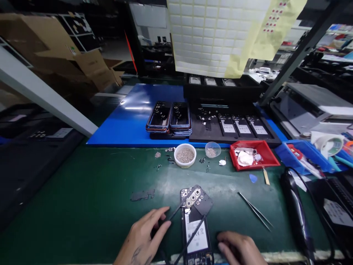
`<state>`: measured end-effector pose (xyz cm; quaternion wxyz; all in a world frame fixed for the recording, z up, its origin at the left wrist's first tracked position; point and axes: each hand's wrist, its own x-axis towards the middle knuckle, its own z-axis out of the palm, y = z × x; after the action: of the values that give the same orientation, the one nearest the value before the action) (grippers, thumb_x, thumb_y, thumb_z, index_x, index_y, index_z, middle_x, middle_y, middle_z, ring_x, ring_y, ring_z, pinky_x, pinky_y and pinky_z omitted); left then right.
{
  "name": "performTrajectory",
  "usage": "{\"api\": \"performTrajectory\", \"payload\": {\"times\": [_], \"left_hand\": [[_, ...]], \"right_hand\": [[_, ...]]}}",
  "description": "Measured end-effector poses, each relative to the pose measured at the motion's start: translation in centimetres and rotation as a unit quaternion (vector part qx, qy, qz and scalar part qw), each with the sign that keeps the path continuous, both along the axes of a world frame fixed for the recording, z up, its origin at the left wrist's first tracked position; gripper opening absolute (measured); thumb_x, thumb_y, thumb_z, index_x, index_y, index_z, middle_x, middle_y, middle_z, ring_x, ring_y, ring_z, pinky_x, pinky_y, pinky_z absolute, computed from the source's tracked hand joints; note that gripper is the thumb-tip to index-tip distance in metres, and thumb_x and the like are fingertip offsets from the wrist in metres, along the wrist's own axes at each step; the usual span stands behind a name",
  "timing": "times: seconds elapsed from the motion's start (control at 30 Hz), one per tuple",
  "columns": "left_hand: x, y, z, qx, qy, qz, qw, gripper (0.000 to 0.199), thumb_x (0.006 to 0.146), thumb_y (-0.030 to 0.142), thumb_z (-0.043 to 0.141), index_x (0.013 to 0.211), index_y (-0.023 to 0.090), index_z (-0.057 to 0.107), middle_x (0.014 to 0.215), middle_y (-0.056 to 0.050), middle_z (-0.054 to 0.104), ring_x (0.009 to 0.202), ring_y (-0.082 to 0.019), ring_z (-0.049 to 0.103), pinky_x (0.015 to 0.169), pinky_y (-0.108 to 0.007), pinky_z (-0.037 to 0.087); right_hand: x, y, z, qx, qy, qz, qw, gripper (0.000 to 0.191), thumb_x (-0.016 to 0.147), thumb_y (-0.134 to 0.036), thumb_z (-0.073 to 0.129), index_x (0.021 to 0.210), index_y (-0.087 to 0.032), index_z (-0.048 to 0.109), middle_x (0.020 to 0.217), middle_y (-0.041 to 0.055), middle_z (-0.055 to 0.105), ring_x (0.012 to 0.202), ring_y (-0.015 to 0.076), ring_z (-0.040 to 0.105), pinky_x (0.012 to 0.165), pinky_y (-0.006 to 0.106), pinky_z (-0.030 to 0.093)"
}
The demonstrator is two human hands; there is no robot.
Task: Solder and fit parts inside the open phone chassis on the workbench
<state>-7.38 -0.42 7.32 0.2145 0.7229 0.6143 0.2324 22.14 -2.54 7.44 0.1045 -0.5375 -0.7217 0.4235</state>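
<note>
An opened phone (196,232) with a white-labelled battery lies before me, battery side up. Across it, at a slant, rests a thin dark phone frame (204,202) with a plate carrying three camera rings. My left hand (147,235) has the frame's left side between thumb and forefinger. To the right of the phone, my right hand (239,246) is closed with curled fingers, apart from the phone; something dark at its fingertips is too unclear to name. A flat dark bracket (142,195) lies left of the phone, and tweezers (255,211) lie to the right.
Behind are a white bowl of screws (185,165), a small clear cup (213,150), a red bin (256,167) and a blue bin (303,167). Stacked phone frames (169,129) stand beside a black foam tray (212,136). A black electric screwdriver (296,213) lies at right.
</note>
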Motion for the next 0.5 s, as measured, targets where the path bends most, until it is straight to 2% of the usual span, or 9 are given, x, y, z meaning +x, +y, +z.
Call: {"api": "performTrajectory", "payload": {"times": [0.1,0.27,0.5], "left_hand": [[-0.3,-1.0,-0.3,0.007,0.005,-0.005,1.000,0.026,0.088,0.035,0.054,0.107,0.022,0.066,0.076,0.001,0.068,0.054,-0.012,0.062,0.052,-0.017,0.051],[0.0,-0.9,-0.7,0.000,-0.003,-0.015,1.000,0.023,0.089,0.031,0.051,0.105,0.023,0.066,0.074,0.001,0.068,0.058,-0.012,0.063,0.049,-0.016,0.049],[0.8,-1.0,-0.2,-0.042,-0.050,-0.018,0.998,0.020,0.086,0.026,0.053,0.101,0.023,0.068,0.069,0.002,0.064,0.052,-0.011,0.059,0.051,-0.018,0.049]], "right_hand": [[-0.7,0.2,-0.3,0.017,0.020,-0.028,0.999,0.029,0.094,-0.031,0.040,0.094,-0.018,0.065,0.076,0.0047,0.071,0.068,0.0191,0.067,0.063,0.024,0.046],[-2.5,1.4,-0.1,0.025,0.033,-0.066,0.997,0.034,0.096,-0.037,0.036,0.088,-0.018,0.063,0.060,0.0013,0.062,0.051,0.0174,0.058,0.050,0.024,0.037],[-4.1,2.6,0.6,0.022,0.038,-0.105,0.994,0.028,0.094,-0.035,0.041,0.096,-0.017,0.062,0.058,-0.0004,0.058,0.051,0.0185,0.056,0.050,0.026,0.034]]}}
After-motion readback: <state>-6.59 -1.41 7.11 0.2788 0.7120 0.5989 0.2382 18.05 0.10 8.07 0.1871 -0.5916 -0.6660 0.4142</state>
